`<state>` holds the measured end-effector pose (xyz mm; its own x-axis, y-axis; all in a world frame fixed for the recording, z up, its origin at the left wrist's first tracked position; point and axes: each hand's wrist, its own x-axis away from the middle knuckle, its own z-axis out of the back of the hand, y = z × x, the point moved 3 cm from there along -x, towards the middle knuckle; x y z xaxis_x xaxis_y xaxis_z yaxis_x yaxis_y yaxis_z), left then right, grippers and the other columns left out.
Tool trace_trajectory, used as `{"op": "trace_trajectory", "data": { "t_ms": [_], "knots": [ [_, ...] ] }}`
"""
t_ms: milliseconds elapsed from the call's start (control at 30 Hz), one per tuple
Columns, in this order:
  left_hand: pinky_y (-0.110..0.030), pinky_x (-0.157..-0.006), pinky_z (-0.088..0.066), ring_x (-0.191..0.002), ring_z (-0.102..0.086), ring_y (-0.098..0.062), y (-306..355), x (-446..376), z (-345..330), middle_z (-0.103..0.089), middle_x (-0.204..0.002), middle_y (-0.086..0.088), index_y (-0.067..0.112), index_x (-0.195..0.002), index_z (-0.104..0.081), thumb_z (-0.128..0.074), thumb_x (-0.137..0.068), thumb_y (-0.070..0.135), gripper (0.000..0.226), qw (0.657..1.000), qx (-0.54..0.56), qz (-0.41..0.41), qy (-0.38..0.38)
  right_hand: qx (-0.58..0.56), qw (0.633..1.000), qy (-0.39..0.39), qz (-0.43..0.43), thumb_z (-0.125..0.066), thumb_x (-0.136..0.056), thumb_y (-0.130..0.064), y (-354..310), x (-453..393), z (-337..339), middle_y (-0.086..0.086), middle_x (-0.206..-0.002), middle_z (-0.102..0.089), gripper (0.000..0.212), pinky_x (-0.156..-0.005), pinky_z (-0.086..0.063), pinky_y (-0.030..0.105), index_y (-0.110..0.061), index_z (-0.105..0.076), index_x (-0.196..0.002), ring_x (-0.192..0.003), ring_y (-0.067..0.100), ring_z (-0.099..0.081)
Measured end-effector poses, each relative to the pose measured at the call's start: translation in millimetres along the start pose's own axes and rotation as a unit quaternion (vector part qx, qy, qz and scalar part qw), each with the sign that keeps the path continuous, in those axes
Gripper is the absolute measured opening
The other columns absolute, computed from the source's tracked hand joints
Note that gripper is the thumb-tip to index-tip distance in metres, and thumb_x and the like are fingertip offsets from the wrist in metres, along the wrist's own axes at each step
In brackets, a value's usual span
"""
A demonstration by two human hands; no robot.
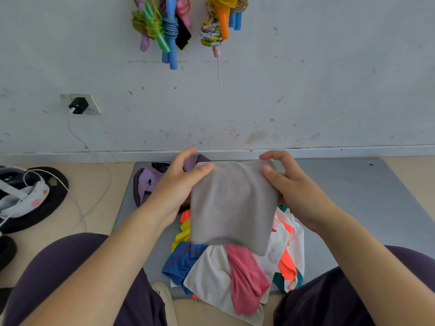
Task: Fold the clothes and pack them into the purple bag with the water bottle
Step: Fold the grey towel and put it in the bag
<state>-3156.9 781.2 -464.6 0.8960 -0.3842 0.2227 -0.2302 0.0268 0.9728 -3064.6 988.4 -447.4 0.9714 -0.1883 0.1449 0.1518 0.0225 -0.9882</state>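
I hold a folded grey cloth [231, 205] up in the air above the mat. My left hand [179, 184] pinches its top left corner and my right hand [289, 184] pinches its top right corner. Behind the cloth and my left hand lies the purple bag [148, 182], mostly hidden. Under the cloth a heap of unfolded clothes [226, 274] rests on the mat: white, pink, blue, yellow, orange and teal pieces. No water bottle shows in the view.
A grey mat [353, 196] lies against the wall. A black round base with a white headset and cables [28, 196] sits on the floor at the left. Skipping ropes [169, 27] hang on the wall. My knees frame the heap.
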Motion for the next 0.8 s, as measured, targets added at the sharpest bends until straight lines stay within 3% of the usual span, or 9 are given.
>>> {"op": "trace_trajectory", "data": {
  "t_ms": [100,167,233,333,433,533,600,700,800],
  "knots": [
    [-0.022,-0.084,-0.052,-0.105,-0.066,-0.010,-0.6,1.9,-3.5,-0.067,-0.117,0.002,0.039,-0.123,-0.056,-0.085,-0.068,0.025,0.063,0.993,-0.077,-0.056,-0.077,0.062,0.998,-0.016,-0.014,-0.079,-0.077,-0.022,1.2,-0.4,-1.8,0.004,-0.098,-0.062,0.045,-0.065,-0.055,0.024,-0.029,-0.055,-0.114,-0.077,0.011,-0.062],
    [-0.015,-0.086,-0.047,-0.105,-0.059,0.002,-3.5,2.0,-5.4,-0.061,-0.117,0.014,0.040,-0.119,-0.056,-0.087,-0.069,0.023,0.061,0.967,-0.224,-0.095,-0.080,0.206,0.978,-0.017,-0.013,-0.083,-0.073,-0.016,2.6,-0.5,-3.6,-0.001,-0.106,-0.057,0.055,-0.072,-0.054,0.029,-0.027,-0.052,-0.117,-0.086,0.013,-0.058],
    [-0.008,-0.080,-0.043,-0.099,-0.055,0.011,-3.0,0.8,-4.5,-0.061,-0.111,0.021,0.041,-0.111,-0.059,-0.084,-0.074,0.023,0.048,0.945,-0.297,-0.125,-0.061,0.287,0.958,-0.007,0.001,-0.080,-0.077,-0.015,2.2,-1.2,-3.4,-0.004,-0.106,-0.058,0.048,-0.079,-0.052,0.029,-0.025,-0.054,-0.117,-0.092,0.014,-0.058],
    [-0.007,-0.067,-0.042,-0.084,-0.059,0.010,3.9,-2.3,4.1,-0.068,-0.089,0.018,0.041,-0.091,-0.067,-0.082,-0.075,0.031,0.024,0.937,-0.311,-0.155,-0.031,0.234,0.972,-0.027,0.019,-0.073,-0.083,-0.011,-2.9,-1.4,4.3,-0.003,-0.092,-0.069,0.022,-0.067,-0.052,0.019,-0.020,-0.066,-0.103,-0.082,0.008,-0.064],
    [-0.018,-0.068,-0.047,-0.079,-0.062,-0.001,9.0,-2.6,11.3,-0.068,-0.086,0.009,0.033,-0.082,-0.071,-0.083,-0.073,0.042,0.017,0.957,-0.254,-0.129,-0.047,0.142,0.987,-0.079,0.008,-0.068,-0.089,-0.016,-6.5,1.0,10.5,-0.005,-0.087,-0.074,0.008,-0.065,-0.050,0.013,-0.016,-0.072,-0.096,-0.080,0.005,-0.069],
    [-0.015,-0.066,-0.051,-0.086,-0.069,-0.003,7.2,1.3,7.3,-0.074,-0.091,0.012,0.032,-0.088,-0.072,-0.079,-0.072,0.045,0.022,0.991,-0.086,-0.044,-0.098,0.093,0.990,-0.109,-0.017,-0.059,-0.090,-0.036,-5.6,2.9,9.0,-0.003,-0.098,-0.076,0.025,-0.073,-0.054,0.016,-0.017,-0.073,-0.101,-0.091,0.010,-0.071],
    [-0.018,-0.072,-0.054,-0.093,-0.070,-0.004,4.7,1.6,4.4,-0.075,-0.100,0.012,0.030,-0.103,-0.069,-0.070,-0.079,0.044,0.028,0.995,-0.045,-0.020,-0.082,0.057,0.994,-0.086,-0.041,-0.053,-0.093,-0.041,-5.0,2.9,3.8,-0.005,-0.085,-0.075,0.034,-0.063,-0.054,0.016,-0.013,-0.071,-0.101,-0.077,0.008,-0.071],
    [-0.019,-0.079,-0.049,-0.093,-0.065,0.006,2.2,1.2,3.5,-0.072,-0.101,0.016,0.035,-0.106,-0.065,-0.060,-0.090,0.050,0.023,0.988,-0.138,-0.064,-0.014,0.063,0.996,-0.006,-0.056,-0.045,-0.100,-0.038,-1.1,1.6,-2.2,-0.003,-0.067,-0.060,0.038,-0.047,-0.047,0.016,-0.006,-0.064,-0.098,-0.053,0.003,-0.057],
    [-0.012,-0.072,-0.045,-0.086,-0.061,0.014,1.3,2.7,0.8,-0.068,-0.097,0.019,0.038,-0.099,-0.060,-0.057,-0.090,0.052,0.017,0.978,-0.189,-0.084,0.030,0.074,0.994,-0.018,-0.083,-0.052,-0.093,-0.047,4.4,2.3,-6.9,0.003,-0.092,-0.066,0.044,-0.063,-0.058,0.027,-0.008,-0.061,-0.111,-0.076,0.012,-0.067]
  ]
}}
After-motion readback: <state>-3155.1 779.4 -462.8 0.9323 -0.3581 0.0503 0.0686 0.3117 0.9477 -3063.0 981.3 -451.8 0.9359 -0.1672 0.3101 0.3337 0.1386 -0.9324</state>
